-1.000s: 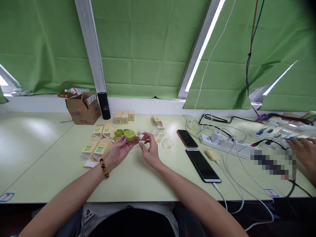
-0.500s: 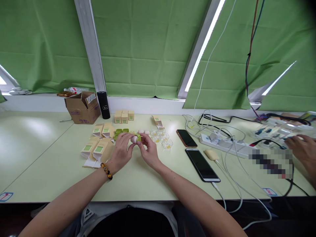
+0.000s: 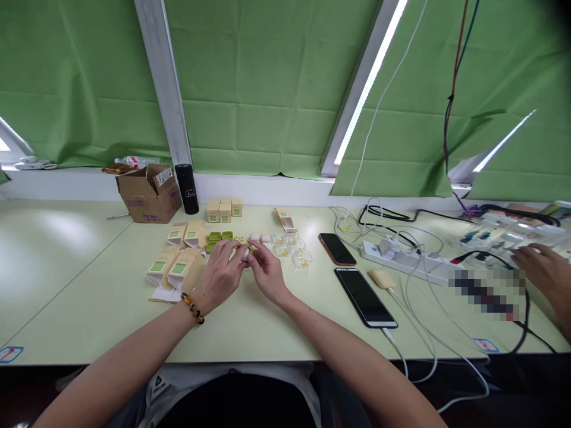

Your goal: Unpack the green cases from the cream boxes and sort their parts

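Note:
My left hand (image 3: 222,273) and my right hand (image 3: 266,273) meet over the table, fingers closed together around a small green case (image 3: 248,249) with a pale pink piece (image 3: 245,252) at its top. Most of the case is hidden by my fingers. Just behind my hands lie more green cases (image 3: 215,237), small pink pieces (image 3: 260,238) and several clear little cups with yellow contents (image 3: 298,252). Tan and green cartons (image 3: 179,268) lie left of my left hand.
An open cardboard box (image 3: 148,202) and a black tumbler (image 3: 187,189) stand at the back left, small tan boxes (image 3: 225,210) beside them. Two phones (image 3: 364,288) (image 3: 336,249), a power strip (image 3: 404,260) and cables lie right. Another person's hand (image 3: 539,270) works at the far right.
My left hand turned palm-down and closed over the green case. My right hand moved in and brought the pink piece to it. Both hands now press together.

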Available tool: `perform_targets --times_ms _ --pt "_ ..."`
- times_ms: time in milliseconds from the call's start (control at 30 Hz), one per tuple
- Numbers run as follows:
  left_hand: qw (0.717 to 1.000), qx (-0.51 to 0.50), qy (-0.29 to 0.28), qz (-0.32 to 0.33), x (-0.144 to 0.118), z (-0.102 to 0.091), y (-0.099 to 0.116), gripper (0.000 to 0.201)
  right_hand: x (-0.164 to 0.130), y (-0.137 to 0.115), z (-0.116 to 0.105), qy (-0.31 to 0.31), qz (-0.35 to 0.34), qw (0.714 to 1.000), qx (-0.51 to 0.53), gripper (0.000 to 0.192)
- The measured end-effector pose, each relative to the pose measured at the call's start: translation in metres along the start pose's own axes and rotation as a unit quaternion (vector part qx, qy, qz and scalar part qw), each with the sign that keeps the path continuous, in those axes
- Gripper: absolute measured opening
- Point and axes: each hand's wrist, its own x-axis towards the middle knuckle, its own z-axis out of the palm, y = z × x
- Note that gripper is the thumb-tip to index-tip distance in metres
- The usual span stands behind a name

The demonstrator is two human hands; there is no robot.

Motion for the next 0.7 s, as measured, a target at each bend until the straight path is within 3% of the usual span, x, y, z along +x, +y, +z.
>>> perform_targets --times_ms 167,300,500,700 --pt "0.999 -0.012 -0.002 0.033 0.003 -0.001 -0.002 0.047 0.0 0.001 -0.002 -0.021 0.004 1.0 -0.006 0.037" --pt "0.999 -0.006 -0.011 0.049 0.003 0.0 -0.002 0.046 0.0 0.0 -0.004 -0.032 -0.013 0.996 -0.084 0.033" --pt "0.998 0.005 -0.009 0.056 0.002 0.003 0.0 0.041 0.002 -0.007 -0.003 -0.024 -0.035 0.986 -0.161 0.038" --pt "0.999 0.024 -0.012 0.046 0.003 0.004 0.002 0.036 0.004 -0.008 -0.003 -0.031 -0.004 0.985 -0.168 0.042"
